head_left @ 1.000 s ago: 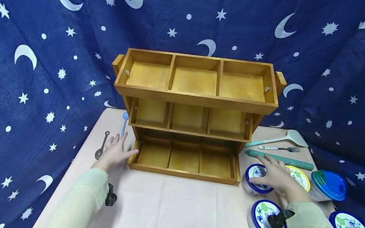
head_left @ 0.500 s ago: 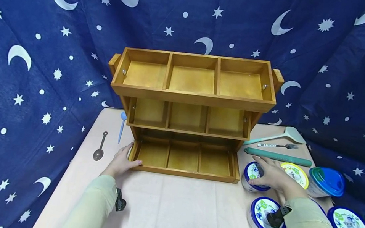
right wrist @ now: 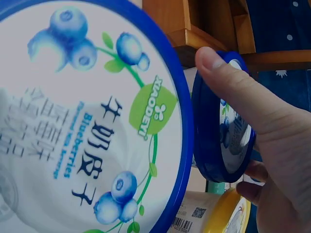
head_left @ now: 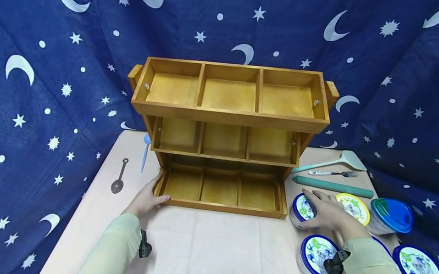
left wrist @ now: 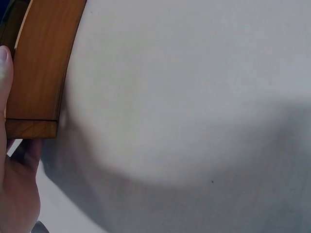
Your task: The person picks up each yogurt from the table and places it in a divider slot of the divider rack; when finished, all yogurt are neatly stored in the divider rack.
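Observation:
In the head view, a wooden three-tier organizer box (head_left: pixel 228 118) stands open in the middle, each tier split into three compartments. My left hand (head_left: pixel 145 199) grips the left front corner of its lowest tier. The left wrist view shows the thumb over that wooden wall (left wrist: pixel 41 63) and fingers on its other side. To the right, my right hand (head_left: pixel 330 214) holds a small tub with a blue lid (head_left: pixel 304 205) by its rim. In the right wrist view, the thumb lies on the lid's edge, the fingertips partly hidden behind it.
Another blue-lidded blueberry tub (head_left: pixel 318 256) stands nearer me. A yellow-lidded tub (head_left: pixel 353 208), blue-topped container (head_left: pixel 394 215) and further blue-lidded tub (head_left: pixel 418 268) sit right. Behind lie a green stick (head_left: pixel 333 186), fork (head_left: pixel 333 173) and turner (head_left: pixel 349 159). Left are a metal spoon (head_left: pixel 118 184) and blue spoon (head_left: pixel 145 152).
My left hand has come down from beside the blue spoon onto the box's front left corner. My right hand has closed in on the blue-lidded tub. The head view has shifted slightly.

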Demonstrator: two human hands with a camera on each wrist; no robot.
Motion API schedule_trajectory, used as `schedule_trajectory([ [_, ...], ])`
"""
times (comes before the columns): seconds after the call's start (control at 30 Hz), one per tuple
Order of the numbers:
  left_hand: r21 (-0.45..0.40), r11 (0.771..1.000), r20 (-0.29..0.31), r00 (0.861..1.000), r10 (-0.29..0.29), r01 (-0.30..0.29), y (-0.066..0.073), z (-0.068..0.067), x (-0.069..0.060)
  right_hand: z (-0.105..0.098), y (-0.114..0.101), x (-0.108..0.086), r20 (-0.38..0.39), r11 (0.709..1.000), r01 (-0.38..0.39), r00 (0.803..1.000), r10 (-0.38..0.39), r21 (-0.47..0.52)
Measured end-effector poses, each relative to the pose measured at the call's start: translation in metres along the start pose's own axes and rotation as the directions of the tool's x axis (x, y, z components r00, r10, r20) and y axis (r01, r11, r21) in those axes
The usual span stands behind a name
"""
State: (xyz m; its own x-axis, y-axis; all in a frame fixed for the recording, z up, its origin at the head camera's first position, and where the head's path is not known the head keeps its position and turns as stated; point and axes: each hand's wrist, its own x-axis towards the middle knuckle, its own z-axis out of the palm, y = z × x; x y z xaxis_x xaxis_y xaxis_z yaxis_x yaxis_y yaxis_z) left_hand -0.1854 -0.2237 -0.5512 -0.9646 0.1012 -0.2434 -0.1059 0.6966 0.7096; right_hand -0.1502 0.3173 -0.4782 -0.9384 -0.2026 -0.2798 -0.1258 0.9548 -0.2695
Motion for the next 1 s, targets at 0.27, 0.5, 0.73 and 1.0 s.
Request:
schedule_trajectory([
  [0.27,-0.054,0.998,-0.002,0.999,-0.035,0.035,0.000,0.001,-0.004,0.001,0.000,0.000,-0.017,1.000,0.022,1.000,-0.022,-0.010],
  [0.5,-0.061,0.998,-0.023,1.000,-0.016,0.014,-0.001,0.001,-0.007,-0.011,-0.002,-0.003,-0.047,0.999,0.006,0.999,-0.004,0.032],
  [0.73,-0.072,0.997,0.005,1.000,-0.021,0.021,-0.001,0.001,-0.007,-0.030,-0.010,-0.008,-0.047,0.999,0.029,0.998,-0.029,0.017],
  [1.0,-0.096,0.995,0.033,0.999,-0.018,0.021,-0.002,0.002,-0.006,-0.043,-0.030,-0.006,-0.070,0.996,0.079,0.995,-0.076,0.043],
])
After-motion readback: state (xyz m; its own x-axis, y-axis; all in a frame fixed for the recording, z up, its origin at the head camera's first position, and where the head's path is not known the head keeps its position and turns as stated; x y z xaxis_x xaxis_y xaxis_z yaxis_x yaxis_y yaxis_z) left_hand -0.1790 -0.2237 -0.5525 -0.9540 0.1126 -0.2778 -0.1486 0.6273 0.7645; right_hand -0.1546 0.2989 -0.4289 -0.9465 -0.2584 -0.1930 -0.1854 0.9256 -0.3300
